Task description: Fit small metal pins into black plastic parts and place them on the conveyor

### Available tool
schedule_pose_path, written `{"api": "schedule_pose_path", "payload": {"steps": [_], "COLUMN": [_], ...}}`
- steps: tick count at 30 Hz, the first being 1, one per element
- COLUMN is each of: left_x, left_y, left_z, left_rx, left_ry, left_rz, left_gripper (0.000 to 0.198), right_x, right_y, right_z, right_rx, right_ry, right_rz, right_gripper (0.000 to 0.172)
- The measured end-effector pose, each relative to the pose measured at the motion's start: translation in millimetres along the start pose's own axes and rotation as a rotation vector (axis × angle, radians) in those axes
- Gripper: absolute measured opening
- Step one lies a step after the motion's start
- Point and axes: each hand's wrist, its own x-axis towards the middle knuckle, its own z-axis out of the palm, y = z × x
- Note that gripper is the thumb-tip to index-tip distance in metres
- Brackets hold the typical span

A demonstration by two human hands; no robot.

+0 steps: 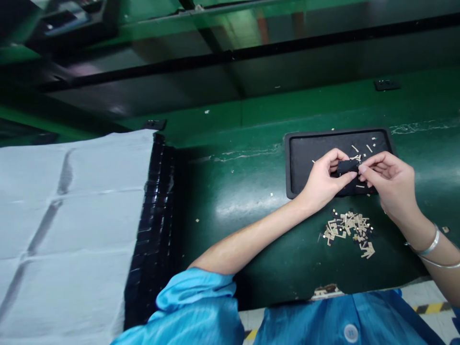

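Nearest me, loose pale bits [349, 226] lie heaped on the bench [251, 191]. Beyond, over the black tray [301, 160], my left hand [325, 176] grips a dark piece [346, 166], my right hand [393, 181] pinching its edge; it looks unfinished, what remains unclear.

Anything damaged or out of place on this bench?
Yes. The green tabletop has a chip in its near edge, baring pale material, and whitish scuffs beside the black tray. Tan scraps lie heaped loose outside the tray; they look spilled, but may just be offcuts.
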Motion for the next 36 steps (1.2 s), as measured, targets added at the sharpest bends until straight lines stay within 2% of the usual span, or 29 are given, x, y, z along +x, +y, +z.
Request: {"api": "schedule_pose_path", "payload": {"steps": [10, 15, 23, 31, 36], "left_x": [1, 2, 2, 4, 6], "left_y": [0, -1, -4, -3, -1], "left_z": [-1.4, -2.7, -4.2, -4.7, -7.8], "left_rx": [-0.002, -0.046, -0.103, -0.231, -0.283], "left_ry": [-0.032, -0.05, -0.037, -0.119, -0.211], "left_rz": [0.028, -0.012, -0.059, -0.128, -0.23], "left_gripper": [0.033, 0.038, 0.035, 0.04, 0.042], "right_x": [3, 3, 5, 9, 12], "right_y": [-1, 0, -4, -6, -10], "right_z": [-1, -2, -4, -10, -15], "right_rx": [0.026, 0.049, 0.122, 0.225, 0.286], "right_ry": [-0.007, -0.025, -0.037, -0.159, -0.301], "right_rz": [0.04, 0.047, 0.066, 0.195, 0.249], "right_gripper": [0.01, 0.009, 0.004, 0.017, 0.027]}}
